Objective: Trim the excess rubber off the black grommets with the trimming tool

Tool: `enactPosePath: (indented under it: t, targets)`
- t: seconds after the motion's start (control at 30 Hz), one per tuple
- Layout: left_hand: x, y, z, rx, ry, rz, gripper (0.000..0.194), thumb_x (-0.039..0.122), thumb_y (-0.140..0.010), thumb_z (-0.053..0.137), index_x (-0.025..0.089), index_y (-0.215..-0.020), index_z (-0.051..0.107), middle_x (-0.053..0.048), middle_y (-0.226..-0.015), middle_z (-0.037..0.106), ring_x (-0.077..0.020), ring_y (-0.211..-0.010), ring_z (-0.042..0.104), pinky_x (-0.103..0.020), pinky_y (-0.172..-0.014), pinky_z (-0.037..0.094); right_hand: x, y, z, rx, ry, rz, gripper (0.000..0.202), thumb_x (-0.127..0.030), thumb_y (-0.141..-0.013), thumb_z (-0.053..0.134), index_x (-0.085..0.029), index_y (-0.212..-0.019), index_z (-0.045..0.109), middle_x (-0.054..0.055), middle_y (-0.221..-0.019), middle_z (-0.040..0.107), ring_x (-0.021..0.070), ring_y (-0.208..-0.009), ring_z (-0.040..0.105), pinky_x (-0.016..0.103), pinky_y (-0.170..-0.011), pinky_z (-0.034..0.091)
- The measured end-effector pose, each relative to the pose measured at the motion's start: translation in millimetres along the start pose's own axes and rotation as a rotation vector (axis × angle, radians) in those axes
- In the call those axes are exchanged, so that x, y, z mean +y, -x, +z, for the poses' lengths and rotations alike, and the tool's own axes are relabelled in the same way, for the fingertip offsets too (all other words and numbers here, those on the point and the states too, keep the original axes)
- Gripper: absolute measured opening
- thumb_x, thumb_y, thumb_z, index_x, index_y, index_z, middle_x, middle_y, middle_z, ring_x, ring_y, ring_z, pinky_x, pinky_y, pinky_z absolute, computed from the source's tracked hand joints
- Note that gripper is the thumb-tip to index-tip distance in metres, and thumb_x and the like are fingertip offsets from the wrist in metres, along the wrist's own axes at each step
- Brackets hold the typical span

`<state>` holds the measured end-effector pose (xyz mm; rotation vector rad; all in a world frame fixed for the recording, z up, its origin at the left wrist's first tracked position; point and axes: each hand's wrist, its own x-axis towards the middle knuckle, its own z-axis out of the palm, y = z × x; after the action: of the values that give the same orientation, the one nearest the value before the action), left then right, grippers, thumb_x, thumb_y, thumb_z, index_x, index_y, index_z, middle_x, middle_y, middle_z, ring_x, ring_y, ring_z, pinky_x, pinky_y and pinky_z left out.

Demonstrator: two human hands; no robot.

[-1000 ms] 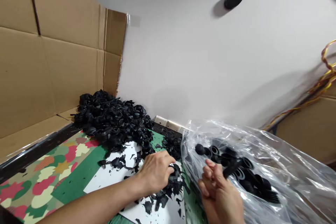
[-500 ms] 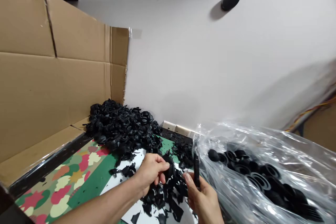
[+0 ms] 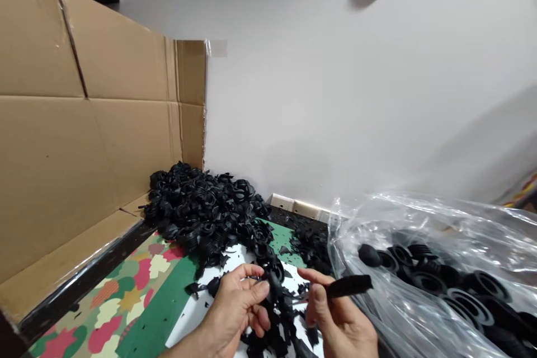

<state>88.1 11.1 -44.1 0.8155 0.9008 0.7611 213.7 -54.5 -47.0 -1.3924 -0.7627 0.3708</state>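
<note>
My left hand (image 3: 241,307) is over the white board (image 3: 180,330), its thumb and forefinger a little apart. Nothing shows clearly between them. Right at its fingertips lies a black ribbed rubber part (image 3: 274,273), at the near end of the pile. In my right hand (image 3: 335,313) is a slim tool with a black handle (image 3: 351,286), the handle pointing right. Its thin metal tip points left towards the rubber part; the exact kind is unclear. Torn black rubber scraps (image 3: 272,335) lie under and between both hands.
A large heap of black rubber pieces (image 3: 205,207) leans by the cardboard (image 3: 126,145) at left. More scraps (image 3: 312,246) lie beside a socket strip (image 3: 300,207). At right, a clear plastic bag (image 3: 398,319) holds round black parts (image 3: 428,279). Patterned paper (image 3: 121,291) covers the front left.
My left fingers have loosened from a pinch on a black part. The tool in my right hand has swung from upright to nearly level. The view has shifted slightly.
</note>
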Motion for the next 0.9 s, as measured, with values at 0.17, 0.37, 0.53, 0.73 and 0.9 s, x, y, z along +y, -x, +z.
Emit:
enactPosePath:
  t: [0.17,0.37,0.53,0.73,0.9]
  targets:
    - [-9,-3,-1.4,0.021,0.006,0.039,0.053,0.044,-0.052,0.082,0.017,-0.086,0.051,0.005,-0.062,0.060,-0.0085,-0.035,0.055,-0.018,-0.033,0.036,20,8,7,0.022,-0.097,0.192,0.049,-0.062,-0.061,0.071,-0.016,-0.078,0.072,0.006,-0.065,0.071,0.0216,-0.056,0.065,0.032,-0.058,0.053]
    - [-15,-4,-1.7,0.020,0.008,0.067,0.047,0.041,-0.058,0.081,0.018,-0.085,0.051,0.005,-0.060,0.061,-0.0096,-0.037,0.057,-0.017,-0.034,0.037,30,10,9,0.027,0.032,0.096,0.039,-0.055,-0.066,0.071,-0.017,-0.075,0.073,0.007,-0.068,0.073,0.0230,-0.058,0.068,0.031,-0.057,0.054]
    - [-15,-2,-1.3,0.012,-0.015,0.080,0.039,0.035,-0.062,0.079,0.017,-0.084,0.053,0.005,-0.057,0.060,-0.0073,-0.033,0.052,-0.016,-0.033,0.034,27,12,9,-0.024,0.201,-0.236,0.033,-0.050,-0.080,0.060,-0.020,-0.073,0.070,0.002,-0.059,0.066,0.0168,-0.050,0.062,0.026,-0.052,0.048]
    - [-6,6,-3.3,-0.090,0.065,0.050,0.040,0.035,-0.057,0.082,0.015,-0.081,0.058,0.007,-0.057,0.057,-0.0044,-0.028,0.047,-0.017,-0.033,0.032,39,-16,-24,-0.033,0.551,-0.470,0.030,-0.045,-0.086,0.053,-0.021,-0.076,0.067,0.005,-0.069,0.068,0.0173,-0.055,0.062,0.026,-0.053,0.044]
    - [-1,5,-4.8,-0.041,0.096,0.080,0.047,0.041,-0.055,0.083,0.016,-0.083,0.056,0.008,-0.058,0.055,-0.0067,-0.033,0.052,-0.018,-0.035,0.035,39,-25,-32,-0.038,0.361,0.074,0.049,-0.066,-0.072,0.056,-0.020,-0.078,0.069,0.006,-0.067,0.070,0.0260,-0.064,0.066,0.035,-0.064,0.049]
